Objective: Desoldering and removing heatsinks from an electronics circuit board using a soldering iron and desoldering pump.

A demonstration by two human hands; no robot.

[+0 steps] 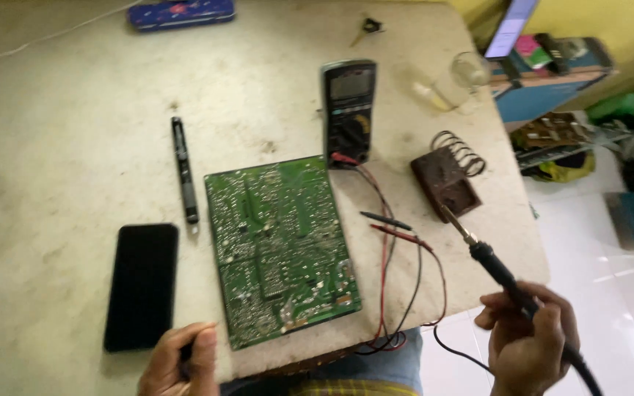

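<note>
A black phone (141,284) is laid flat, screen up, near the front left of the table (60,147). A slim black pen-shaped tool (184,170) is placed just behind it. A dark multimeter (348,110) is positioned further back, with red and black test leads (394,224) trailed forward across the table. A clear glass (453,81) is seen at the back right edge. A blue case (181,12) is located at the far edge.
</note>
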